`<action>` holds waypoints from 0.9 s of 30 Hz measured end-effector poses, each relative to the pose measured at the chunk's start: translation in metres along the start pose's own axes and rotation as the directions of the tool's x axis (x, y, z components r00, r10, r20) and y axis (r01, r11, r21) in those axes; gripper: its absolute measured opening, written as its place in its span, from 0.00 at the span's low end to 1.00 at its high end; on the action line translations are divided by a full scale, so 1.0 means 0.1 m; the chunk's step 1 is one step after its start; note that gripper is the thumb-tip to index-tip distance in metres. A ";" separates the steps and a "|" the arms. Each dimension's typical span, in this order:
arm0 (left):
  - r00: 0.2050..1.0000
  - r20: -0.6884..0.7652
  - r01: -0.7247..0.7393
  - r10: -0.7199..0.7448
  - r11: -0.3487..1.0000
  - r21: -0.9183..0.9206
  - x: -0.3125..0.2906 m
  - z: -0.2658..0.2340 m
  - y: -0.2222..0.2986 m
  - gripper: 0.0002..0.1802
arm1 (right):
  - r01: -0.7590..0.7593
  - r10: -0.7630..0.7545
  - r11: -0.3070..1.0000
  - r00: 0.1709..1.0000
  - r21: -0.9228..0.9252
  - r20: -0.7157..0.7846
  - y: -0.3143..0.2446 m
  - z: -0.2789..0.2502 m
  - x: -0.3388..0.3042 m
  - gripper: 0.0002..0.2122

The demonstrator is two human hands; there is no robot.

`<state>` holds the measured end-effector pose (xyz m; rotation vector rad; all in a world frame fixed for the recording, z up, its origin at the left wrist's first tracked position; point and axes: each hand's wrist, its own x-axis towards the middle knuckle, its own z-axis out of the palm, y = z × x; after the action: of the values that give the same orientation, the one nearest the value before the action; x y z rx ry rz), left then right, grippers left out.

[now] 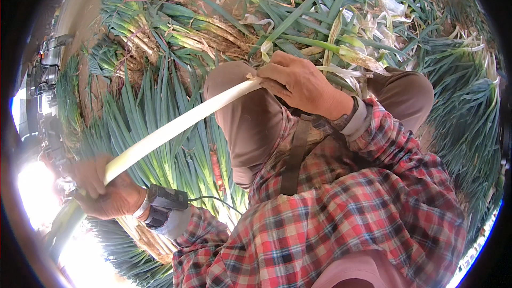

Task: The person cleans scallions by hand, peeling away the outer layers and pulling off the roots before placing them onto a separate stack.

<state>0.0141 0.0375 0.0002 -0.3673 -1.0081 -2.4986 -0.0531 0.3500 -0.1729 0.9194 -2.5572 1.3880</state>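
Observation:
A long scallion stalk (pixel 178 128), white along most of its length, stretches slantwise between my two hands. My left hand (pixel 109 192) is wrapped round its green part at the lower left; the fingers there are smeared by motion. Beyond that hand the leaves run down to the lower left. At the root end, over my knee, the fingers and thumb of my right hand (pixel 298 81) pinch the stalk. Under the stalk lies a dense row of green scallions (pixel 160 112) with a red tie (pixel 216 168) among them.
Loose leaves and peeled skins (pixel 330 16) are heaped beyond my knees. Tied scallion bundles with rooty ends (pixel 144 37) lie at the far left. More scallions (pixel 464 122) stack along the right. A bundle of pale stalks (pixel 149 237) sits below my left wrist.

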 end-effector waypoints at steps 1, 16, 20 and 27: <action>0.991 -0.133 -0.028 0.030 1.000 0.011 -0.02 0.05 -0.05 0.06 | 0.008 -0.008 1.000 1.000 -0.006 -0.010 0.00 0.02 -0.02 0.08; 0.999 -0.030 -0.027 0.025 0.998 -0.060 -0.20 -0.18 0.17 0.13 | -0.559 0.481 0.797 0.816 -0.229 -0.320 0.82 -0.10 -0.39 0.08; 0.999 -0.017 -0.035 0.033 0.994 -0.103 -0.21 -0.21 0.18 0.09 | -0.182 0.195 0.977 0.972 0.110 -0.127 0.13 -0.18 -0.20 0.09; 0.948 -0.315 -0.026 0.039 0.999 0.046 -0.26 -0.16 0.05 0.12 | -0.031 0.031 0.993 1.000 0.117 -0.002 -0.09 0.13 -0.26 0.05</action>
<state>0.0381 0.0301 -0.0181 0.0312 -0.9124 -2.4011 -0.0245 0.3477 -0.1828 0.8962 -2.5212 1.5607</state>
